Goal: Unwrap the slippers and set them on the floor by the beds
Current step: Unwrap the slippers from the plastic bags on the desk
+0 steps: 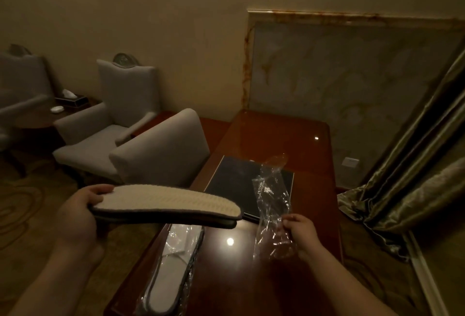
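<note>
My left hand (pixel 78 212) grips one end of an unwrapped pair of flat slippers (pixel 168 203), cream soles up with dark edging, held level above the left side of the wooden desk (pixel 276 137). My right hand (pixel 300 234) pinches an empty clear plastic wrapper (pixel 271 197) with a printed logo, which stands up over the desk. A second pair of white slippers (pixel 171 265) lies on the desk's near left part, still inside its clear wrapper, below the held pair.
A dark folder (pixel 234 177) lies flat in the middle of the desk. A grey chair back (pixel 163 149) stands against the desk's left side, with grey armchairs (pixel 108 124) and a side table behind. Heavy curtains (pixel 412 184) hang at the right.
</note>
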